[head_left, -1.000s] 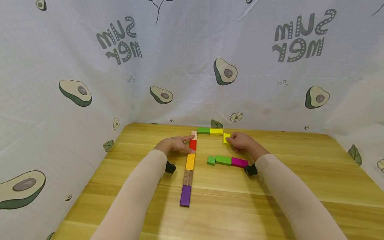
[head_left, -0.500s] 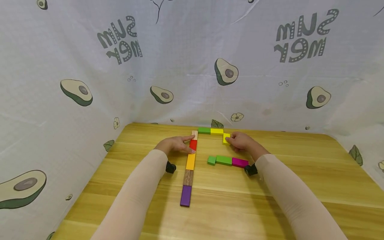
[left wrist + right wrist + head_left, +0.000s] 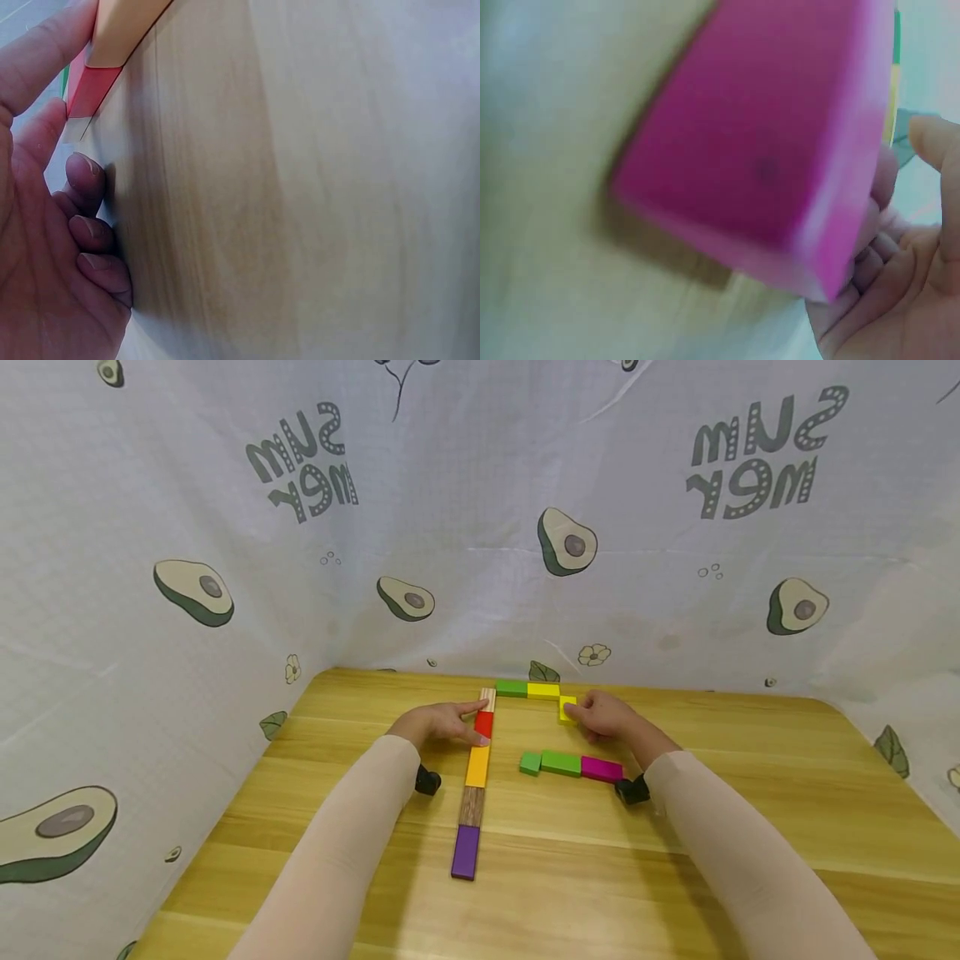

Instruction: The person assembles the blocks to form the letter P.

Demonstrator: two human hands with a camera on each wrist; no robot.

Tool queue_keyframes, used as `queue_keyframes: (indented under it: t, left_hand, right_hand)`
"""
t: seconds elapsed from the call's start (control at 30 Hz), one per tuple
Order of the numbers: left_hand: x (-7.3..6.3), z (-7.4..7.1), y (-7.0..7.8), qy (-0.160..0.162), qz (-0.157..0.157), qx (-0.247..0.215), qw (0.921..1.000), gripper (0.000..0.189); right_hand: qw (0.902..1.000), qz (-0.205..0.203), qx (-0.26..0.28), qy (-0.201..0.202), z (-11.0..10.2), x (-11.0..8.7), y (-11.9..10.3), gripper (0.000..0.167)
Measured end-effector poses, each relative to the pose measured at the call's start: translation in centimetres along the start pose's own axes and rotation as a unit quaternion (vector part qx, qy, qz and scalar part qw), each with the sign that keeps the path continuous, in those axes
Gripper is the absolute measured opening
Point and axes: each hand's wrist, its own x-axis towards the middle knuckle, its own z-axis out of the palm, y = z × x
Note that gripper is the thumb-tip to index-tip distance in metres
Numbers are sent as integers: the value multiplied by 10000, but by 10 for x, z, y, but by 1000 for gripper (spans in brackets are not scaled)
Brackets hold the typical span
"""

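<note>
In the head view my left hand (image 3: 442,723) reaches over a straight row of blocks. Its extended thumb and index finger touch the row around the red block (image 3: 483,723); the left wrist view shows its other fingers (image 3: 94,234) curled beside it. That row also has a pale wood-grain block (image 3: 488,695), an orange block (image 3: 477,766), a brown wood-grain block (image 3: 472,807) and a purple block (image 3: 465,852). My right hand (image 3: 606,715) holds a yellow block (image 3: 567,713) at its right side, thumb on it, fingers curled. That block stands crosswise at the end of another yellow block (image 3: 543,692).
A green block (image 3: 512,689) lies at the back, between the pale block and the yellow one. Nearer sit a small green block (image 3: 530,764), a longer green block (image 3: 561,763) and a magenta block (image 3: 601,769), below my right hand. A patterned curtain (image 3: 480,527) hangs behind the wooden table (image 3: 547,877).
</note>
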Motion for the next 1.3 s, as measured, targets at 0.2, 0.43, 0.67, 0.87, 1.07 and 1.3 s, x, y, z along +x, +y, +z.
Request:
queue_keyframes:
  t: [0.2,0.43,0.67,0.87,1.07,1.3]
  left_hand:
    - [0,1,-2,1,-2,23,10000,88]
    - [2,-3,-2,-38,-22,-9,10000,88]
    - [3,-3,-4,-83,-67,22,9999,89]
    - [4,-4,-2,-114,37,48,9999,87]
    - [3,-5,0,-83,42,83,9999,88]
    - [3,-3,-2,-133,-8,63,9999,89]
  right_hand:
    - [9945,-775,-659,241,11,-17,-22,47]
    - [9552,-2051,-2113,-290,34,-43,-62,45]
    - [9596,-2071,-1899,-169,55,-33,-79,34]
    - [9651,-2043,-1635,83,66,-21,-88,39]
    - [9700,-1872,-1545,158,69,-18,-93,39]
    - [9752,-1816,-1267,-4,70,-18,-89,49]
